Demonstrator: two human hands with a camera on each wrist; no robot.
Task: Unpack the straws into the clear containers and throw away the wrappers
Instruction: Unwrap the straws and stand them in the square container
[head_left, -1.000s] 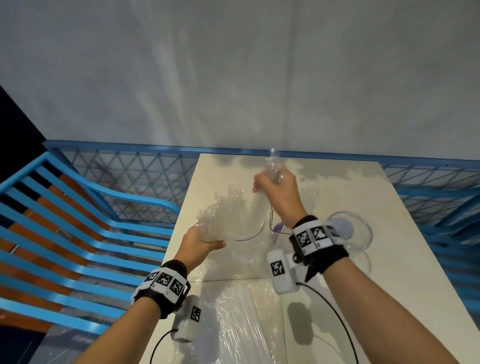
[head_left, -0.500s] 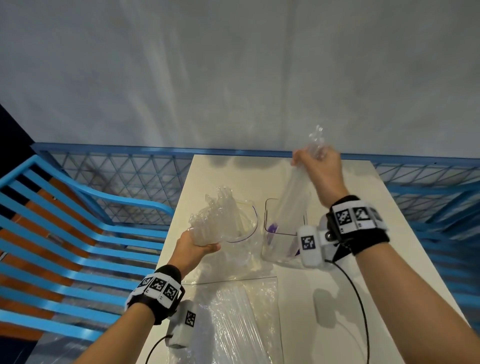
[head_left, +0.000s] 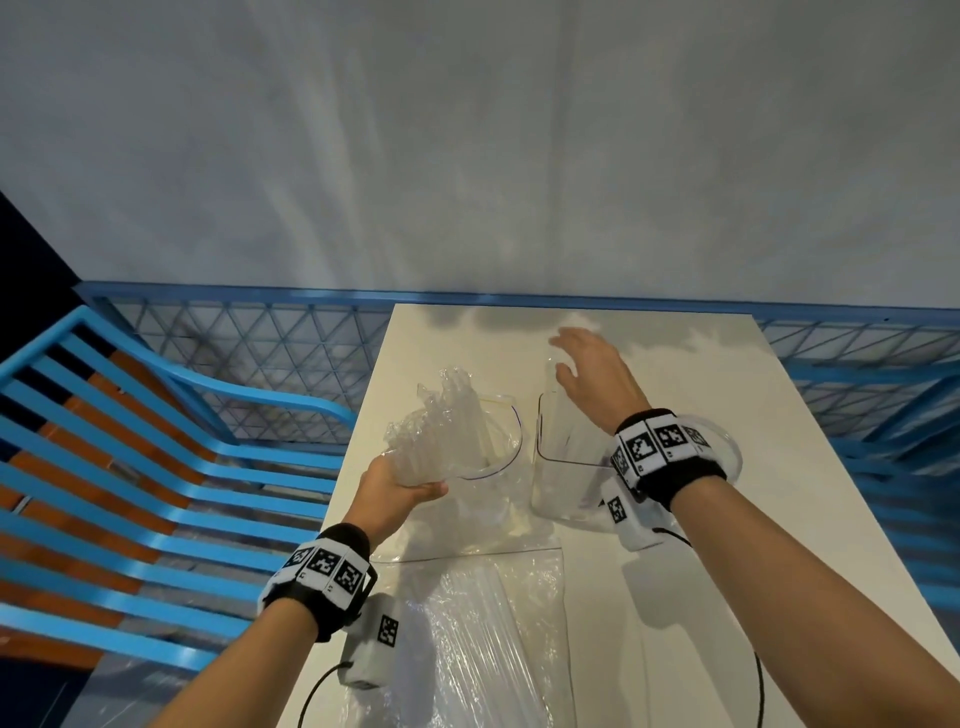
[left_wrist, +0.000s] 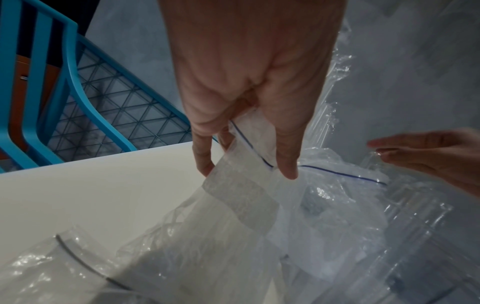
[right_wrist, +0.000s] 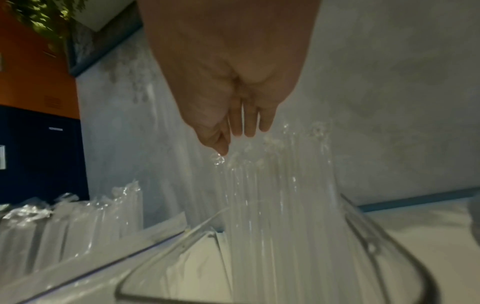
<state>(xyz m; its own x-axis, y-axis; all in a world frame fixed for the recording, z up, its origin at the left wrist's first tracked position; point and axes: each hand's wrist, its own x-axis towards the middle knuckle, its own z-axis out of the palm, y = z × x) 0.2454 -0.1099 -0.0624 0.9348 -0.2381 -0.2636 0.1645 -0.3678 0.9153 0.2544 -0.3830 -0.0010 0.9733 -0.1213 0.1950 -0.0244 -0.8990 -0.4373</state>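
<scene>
Since a moment ago your right hand (head_left: 592, 374) has let go of the straw bundle it lifted high and now hovers, fingers spread and loose, just above the straws (right_wrist: 275, 205) standing in the right container (head_left: 566, 499). Those straws stand nearly upright, long axis vertical, tips fanned slightly toward the far wall; they are thin, glossy, see-through tubes, and the container is a clear, rounded-corner tub with a dark rim line. Your left hand (head_left: 400, 483) curls around a bag (head_left: 441, 431) of wrapped straws, thumb on top, holding it tilted up and away from you so the straws point toward the wall. That bag is crinkly clear film with a thin blue zip line at its mouth. Nearer you, a second bag (head_left: 483, 639) lies flat on the white table (head_left: 779, 519), its straws running lengthwise away from you. Left of the table stands a blue slatted chair (head_left: 130, 467).
</scene>
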